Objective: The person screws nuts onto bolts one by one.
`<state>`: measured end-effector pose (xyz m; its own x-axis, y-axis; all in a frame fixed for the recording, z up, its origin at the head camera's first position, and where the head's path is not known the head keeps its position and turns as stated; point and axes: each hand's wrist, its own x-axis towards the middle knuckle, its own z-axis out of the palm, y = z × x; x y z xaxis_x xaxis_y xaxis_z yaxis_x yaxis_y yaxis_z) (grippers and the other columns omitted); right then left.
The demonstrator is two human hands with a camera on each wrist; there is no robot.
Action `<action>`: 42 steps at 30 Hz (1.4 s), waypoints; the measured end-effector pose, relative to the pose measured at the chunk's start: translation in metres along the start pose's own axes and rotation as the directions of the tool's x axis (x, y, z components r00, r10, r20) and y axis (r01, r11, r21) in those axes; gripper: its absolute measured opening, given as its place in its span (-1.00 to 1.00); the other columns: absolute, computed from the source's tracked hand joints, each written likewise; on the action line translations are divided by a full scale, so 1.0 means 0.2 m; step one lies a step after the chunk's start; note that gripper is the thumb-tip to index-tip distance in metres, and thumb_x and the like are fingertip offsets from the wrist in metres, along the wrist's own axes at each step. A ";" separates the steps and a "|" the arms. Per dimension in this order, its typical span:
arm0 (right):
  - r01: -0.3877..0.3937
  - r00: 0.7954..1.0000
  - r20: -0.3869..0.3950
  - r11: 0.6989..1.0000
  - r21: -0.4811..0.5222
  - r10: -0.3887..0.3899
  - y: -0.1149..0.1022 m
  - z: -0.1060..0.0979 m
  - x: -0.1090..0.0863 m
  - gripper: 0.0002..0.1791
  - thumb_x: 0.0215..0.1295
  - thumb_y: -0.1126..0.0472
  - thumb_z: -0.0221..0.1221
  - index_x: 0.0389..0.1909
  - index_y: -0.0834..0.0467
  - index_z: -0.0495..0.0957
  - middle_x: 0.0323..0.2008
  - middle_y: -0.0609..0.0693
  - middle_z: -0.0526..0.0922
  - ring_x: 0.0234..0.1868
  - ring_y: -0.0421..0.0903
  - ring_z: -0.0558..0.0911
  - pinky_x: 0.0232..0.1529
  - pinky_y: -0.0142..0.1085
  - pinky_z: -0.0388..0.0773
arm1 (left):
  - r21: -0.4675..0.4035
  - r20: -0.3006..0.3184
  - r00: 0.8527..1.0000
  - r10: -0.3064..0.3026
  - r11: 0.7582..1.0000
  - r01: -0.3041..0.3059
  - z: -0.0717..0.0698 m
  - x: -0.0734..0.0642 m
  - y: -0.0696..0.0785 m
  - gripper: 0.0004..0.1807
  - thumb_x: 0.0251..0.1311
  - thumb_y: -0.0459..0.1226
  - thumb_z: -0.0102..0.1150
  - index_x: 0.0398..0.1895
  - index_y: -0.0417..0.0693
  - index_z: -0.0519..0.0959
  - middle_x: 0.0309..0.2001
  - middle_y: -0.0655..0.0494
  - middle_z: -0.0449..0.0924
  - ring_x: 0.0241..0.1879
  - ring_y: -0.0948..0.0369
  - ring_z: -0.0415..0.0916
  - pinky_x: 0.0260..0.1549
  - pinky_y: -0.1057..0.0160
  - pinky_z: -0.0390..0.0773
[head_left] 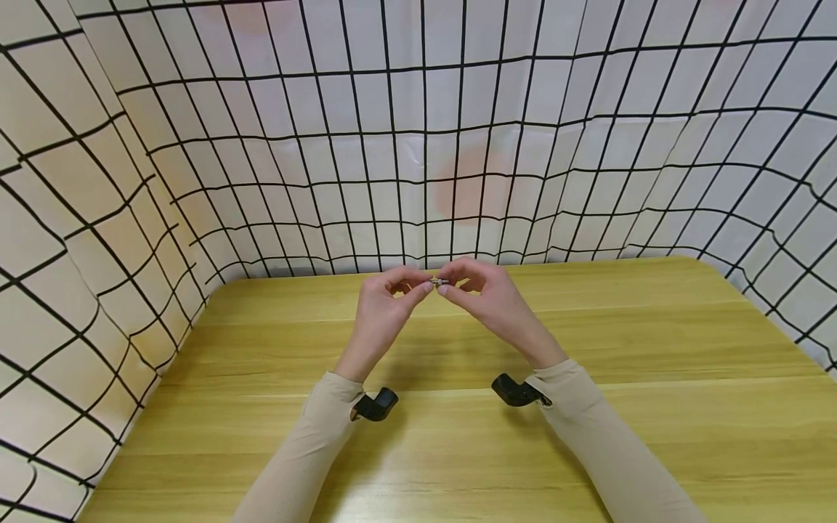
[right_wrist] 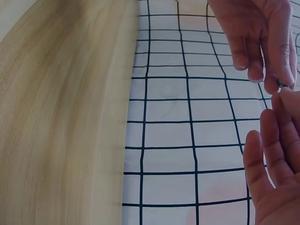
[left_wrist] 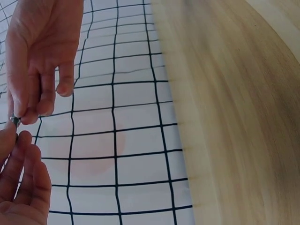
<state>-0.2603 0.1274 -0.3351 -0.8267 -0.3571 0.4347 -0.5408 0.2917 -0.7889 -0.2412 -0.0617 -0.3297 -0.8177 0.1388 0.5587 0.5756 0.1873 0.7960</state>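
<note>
A small silvery metal bolt (head_left: 440, 282), thin with a wider part near its middle like a nut, is held level above the far side of the table. Thumb and forefinger of my left hand (head_left: 383, 309) pinch its left end. The right hand (head_left: 495, 296) grips the other end the same way, so the two sets of fingertips nearly meet. In the left wrist view a bit of the bolt (left_wrist: 16, 121) shows between the fingertips. Most of it is hidden by fingers in the right wrist view, where the other fingers of both hands are loosely bent.
Below the hands lies a wooden table (head_left: 418, 428) with a pale yellow grain. White sheeting with a black grid (head_left: 418, 160) rises behind its far edge and along both sides. Each sleeved wrist carries a black mount (head_left: 376, 404).
</note>
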 end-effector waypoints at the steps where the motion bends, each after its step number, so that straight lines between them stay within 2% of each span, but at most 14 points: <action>1: -0.006 1.000 -0.002 1.000 0.003 0.006 0.03 0.00 0.00 -0.82 0.36 0.25 0.24 -0.07 0.17 0.61 -0.12 0.00 0.65 -0.10 -0.06 0.57 -0.10 -0.07 0.52 | 0.001 0.000 1.000 0.000 1.000 0.000 0.00 0.00 0.00 -0.91 0.20 -0.47 0.29 -0.25 -0.32 0.70 -0.28 -0.10 0.69 -0.30 0.05 0.52 -0.26 0.19 0.49; 4: -0.032 0.999 -0.005 0.999 0.007 0.032 0.08 0.00 0.01 -0.82 0.37 0.18 0.25 -0.07 0.10 0.63 -0.14 -0.06 0.66 -0.17 -0.05 0.59 -0.18 -0.10 0.52 | -0.003 0.000 1.000 0.002 1.000 -0.002 0.00 0.00 0.00 -0.91 0.20 -0.47 0.29 -0.25 -0.33 0.70 -0.28 -0.11 0.70 -0.30 0.05 0.52 -0.26 0.18 0.49; 7: -0.066 0.998 0.000 0.998 0.023 0.066 0.07 0.00 0.01 -0.84 0.37 0.21 0.24 -0.08 0.14 0.62 -0.14 -0.02 0.66 -0.21 0.03 0.60 -0.24 -0.11 0.51 | 0.001 0.002 1.000 0.009 1.000 -0.009 0.00 0.00 0.00 -0.91 0.20 -0.47 0.29 -0.25 -0.33 0.70 -0.29 -0.11 0.69 -0.31 0.06 0.52 -0.25 0.14 0.49; 10: -0.087 0.996 0.011 0.995 0.043 0.086 0.07 0.00 0.01 -0.85 0.39 0.23 0.21 -0.10 0.18 0.63 -0.18 0.02 0.65 -0.22 0.07 0.59 -0.25 -0.11 0.50 | 0.012 0.004 1.000 0.015 1.000 -0.015 0.00 0.00 0.01 -0.91 0.20 -0.47 0.30 -0.25 -0.32 0.70 -0.31 -0.10 0.69 -0.31 0.09 0.52 -0.26 0.19 0.49; 14: -0.076 0.997 0.021 0.995 0.063 0.075 0.09 0.00 0.01 -0.84 0.44 0.14 0.17 -0.19 0.14 0.66 -0.29 0.02 0.66 -0.25 0.00 0.58 -0.23 -0.13 0.51 | 0.020 0.006 1.000 0.020 1.000 -0.020 0.00 -0.01 0.01 -0.90 0.20 -0.46 0.30 -0.24 -0.31 0.71 -0.31 -0.08 0.69 -0.33 0.11 0.50 -0.31 0.26 0.47; 22: -0.024 0.999 0.043 0.995 0.100 0.020 0.11 0.00 0.02 -0.70 0.49 0.05 0.09 -0.32 0.14 0.67 -0.41 0.02 0.69 -0.31 0.01 0.59 -0.23 -0.18 0.55 | 0.026 -0.006 1.000 0.012 1.000 -0.012 0.00 -0.01 0.02 -0.90 0.21 -0.45 0.30 -0.24 -0.31 0.71 -0.27 -0.08 0.71 -0.35 0.15 0.48 -0.31 0.27 0.46; 25: -0.038 0.999 0.042 0.995 0.096 0.034 0.11 0.00 0.02 -0.71 0.49 0.04 0.09 -0.28 0.15 0.66 -0.40 0.03 0.68 -0.31 0.01 0.59 -0.23 -0.16 0.55 | 0.028 -0.009 1.000 0.013 1.000 -0.013 0.00 -0.01 0.02 -0.90 0.21 -0.45 0.30 -0.24 -0.31 0.71 -0.27 -0.08 0.71 -0.34 0.15 0.48 -0.29 0.26 0.46; 29: -0.068 0.997 0.038 0.994 0.086 0.065 0.11 0.00 0.01 -0.80 0.43 0.10 0.18 -0.05 0.09 0.60 -0.27 0.02 0.67 -0.25 -0.02 0.60 -0.20 -0.13 0.55 | 0.023 -0.012 1.000 0.012 1.000 -0.011 0.00 0.00 0.02 -0.90 0.20 -0.45 0.30 -0.23 -0.32 0.71 -0.27 -0.09 0.71 -0.32 0.14 0.50 -0.27 0.26 0.47; 33: -0.032 0.999 0.033 0.996 0.086 0.030 0.06 0.00 0.01 -0.65 0.34 0.26 0.25 0.12 0.13 0.50 -0.08 0.05 0.64 -0.12 0.00 0.60 -0.13 -0.04 0.56 | 0.014 -0.015 1.000 0.008 1.000 -0.008 0.00 0.00 0.01 -0.89 0.20 -0.47 0.30 -0.23 -0.34 0.70 -0.26 -0.11 0.70 -0.31 0.13 0.50 -0.26 0.21 0.48; 35: 0.007 0.999 0.030 0.996 0.090 -0.009 0.02 0.00 0.01 -0.66 0.32 0.34 0.24 0.10 0.20 0.50 -0.03 0.08 0.61 -0.10 0.04 0.59 -0.12 0.02 0.56 | 0.013 -0.016 1.000 0.007 1.000 -0.007 0.00 0.00 0.01 -0.89 0.20 -0.47 0.29 -0.23 -0.34 0.70 -0.26 -0.11 0.70 -0.31 0.13 0.51 -0.26 0.18 0.48; 38: 0.045 0.999 0.028 0.997 0.068 -0.047 -0.04 0.00 0.00 -0.76 0.33 0.40 0.21 0.00 0.28 0.52 -0.06 0.11 0.59 -0.12 0.06 0.60 -0.16 -0.02 0.57 | 0.010 -0.015 1.000 0.010 1.000 -0.010 0.00 0.00 0.01 -0.89 0.20 -0.47 0.30 -0.23 -0.34 0.70 -0.27 -0.12 0.70 -0.30 0.13 0.52 -0.25 0.14 0.49; 42: 0.047 0.999 0.015 0.998 0.035 -0.048 -0.06 0.00 -0.01 -0.84 0.36 0.38 0.19 -0.08 0.26 0.55 -0.09 0.08 0.60 -0.12 0.00 0.59 -0.17 -0.11 0.57 | 0.005 -0.011 1.000 0.021 1.000 -0.021 0.00 0.00 0.01 -0.90 0.20 -0.47 0.30 -0.24 -0.34 0.70 -0.28 -0.12 0.70 -0.29 0.13 0.52 -0.24 0.09 0.50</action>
<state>-0.2521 0.1252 -0.3273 -0.7974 -0.3839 0.4656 -0.5736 0.2427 -0.7823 -0.2405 -0.0615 -0.3282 -0.8052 0.1316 0.5782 0.5929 0.1894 0.7827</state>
